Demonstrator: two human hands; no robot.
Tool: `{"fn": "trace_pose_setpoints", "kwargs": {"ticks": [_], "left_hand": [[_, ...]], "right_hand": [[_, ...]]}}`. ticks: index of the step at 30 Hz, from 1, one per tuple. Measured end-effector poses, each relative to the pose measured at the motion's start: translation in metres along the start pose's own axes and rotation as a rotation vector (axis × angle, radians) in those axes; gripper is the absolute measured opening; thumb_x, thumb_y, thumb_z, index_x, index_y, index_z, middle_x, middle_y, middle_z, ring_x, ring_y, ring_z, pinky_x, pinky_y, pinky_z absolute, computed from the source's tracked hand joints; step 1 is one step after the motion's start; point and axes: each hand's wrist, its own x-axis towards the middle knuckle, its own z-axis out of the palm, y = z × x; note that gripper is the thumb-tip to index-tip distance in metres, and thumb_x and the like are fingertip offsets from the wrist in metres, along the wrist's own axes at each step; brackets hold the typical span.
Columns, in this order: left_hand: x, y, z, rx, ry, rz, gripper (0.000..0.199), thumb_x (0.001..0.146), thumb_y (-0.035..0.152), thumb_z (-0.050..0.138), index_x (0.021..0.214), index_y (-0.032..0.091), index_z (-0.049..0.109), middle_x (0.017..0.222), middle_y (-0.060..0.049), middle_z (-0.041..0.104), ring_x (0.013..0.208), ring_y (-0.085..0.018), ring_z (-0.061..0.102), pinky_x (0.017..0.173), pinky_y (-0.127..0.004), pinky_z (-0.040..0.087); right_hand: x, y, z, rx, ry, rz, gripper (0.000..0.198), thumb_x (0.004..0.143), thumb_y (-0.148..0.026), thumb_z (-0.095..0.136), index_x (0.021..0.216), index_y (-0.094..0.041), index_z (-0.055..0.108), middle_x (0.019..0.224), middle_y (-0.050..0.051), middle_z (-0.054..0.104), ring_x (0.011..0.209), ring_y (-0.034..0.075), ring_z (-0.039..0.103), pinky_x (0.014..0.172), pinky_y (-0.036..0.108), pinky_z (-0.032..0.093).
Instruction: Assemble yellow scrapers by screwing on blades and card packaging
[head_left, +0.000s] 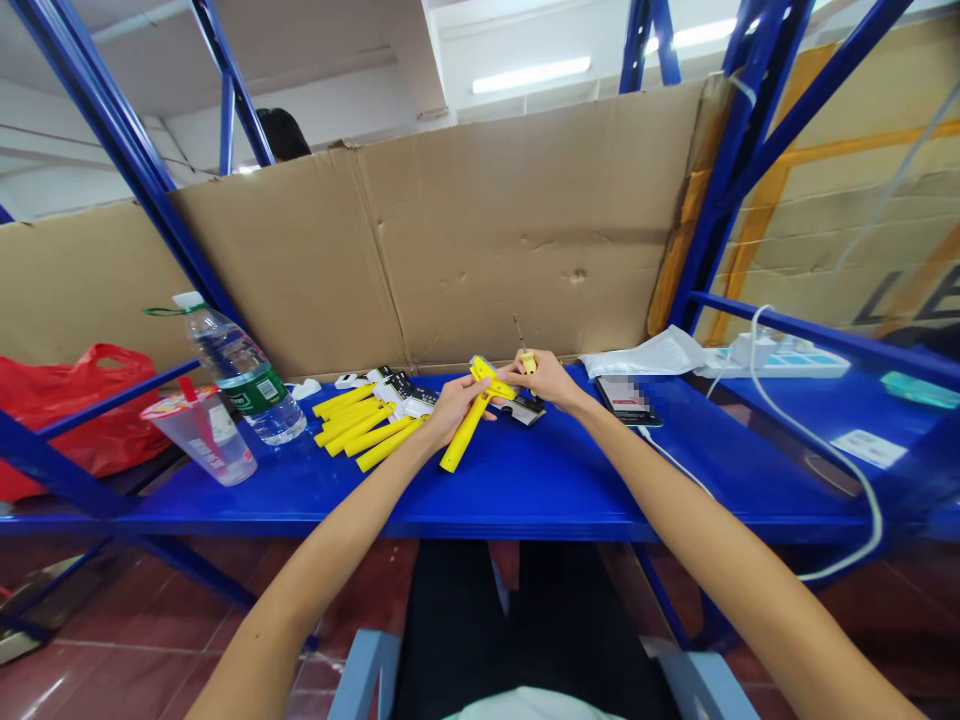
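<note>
A yellow T-shaped plastic scraper [463, 436] is gripped in my left hand [450, 408], its handle slanting down toward the front of the blue table. My right hand [551, 380] is closed around a small screwdriver [529, 362] with a yellowish handle; its thin metal shaft points up, away from the scraper. The fingertips of that hand also touch the right end of the scraper's head. Left of my hands lies a row of similar yellow scrapers [358, 420], their heads among black-and-white card sleeves [405, 393]. Another dark card [523, 410] rests just beneath my hands.
A tilted-looking water bottle [259, 385] and a plastic cup [206, 440] stand at the left, near a red bag [90, 410]. Rightward lie a phone [626, 398], a white plastic bag [645, 353] and a power strip [802, 362]. Cardboard [525, 220] walls the back.
</note>
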Motion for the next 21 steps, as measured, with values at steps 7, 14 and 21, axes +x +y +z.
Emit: {"fn": "trace_pose_setpoints", "kwargs": {"ticks": [7, 14, 21], "left_hand": [[0.0004, 0.0007, 0.0007, -0.012, 0.036, 0.031, 0.020, 0.100, 0.022, 0.077, 0.113, 0.007, 0.073, 0.103, -0.016, 0.082, 0.080, -0.020, 0.080, 0.055, -0.024, 0.064], [0.0015, 0.0013, 0.0019, -0.012, 0.045, 0.010, 0.016, 0.101, 0.018, 0.072, 0.111, 0.006, 0.072, 0.107, -0.019, 0.082, 0.080, -0.023, 0.081, 0.054, -0.026, 0.065], [0.0012, -0.0002, 0.0006, -0.006, 0.035, 0.036, 0.018, 0.099, 0.016, 0.072, 0.113, 0.006, 0.072, 0.109, -0.019, 0.082, 0.083, -0.022, 0.081, 0.055, -0.025, 0.065]], "right_hand": [[-0.0007, -0.0055, -0.0005, -0.043, -0.025, -0.032, 0.070, 0.061, -0.067, 0.099, 0.068, -0.027, 0.042, 0.078, 0.005, 0.079, 0.064, 0.021, 0.064, 0.061, 0.037, 0.054], [0.0000, -0.0052, -0.0002, -0.193, -0.004, -0.090, 0.067, 0.066, -0.073, 0.091, 0.066, -0.027, 0.042, 0.076, 0.005, 0.077, 0.076, 0.025, 0.068, 0.066, 0.034, 0.048], [-0.0007, -0.0020, 0.0041, -0.196, 0.024, -0.154, 0.062, 0.075, -0.069, 0.087, 0.068, -0.027, 0.042, 0.077, 0.006, 0.078, 0.087, 0.029, 0.075, 0.073, 0.036, 0.051]]}}
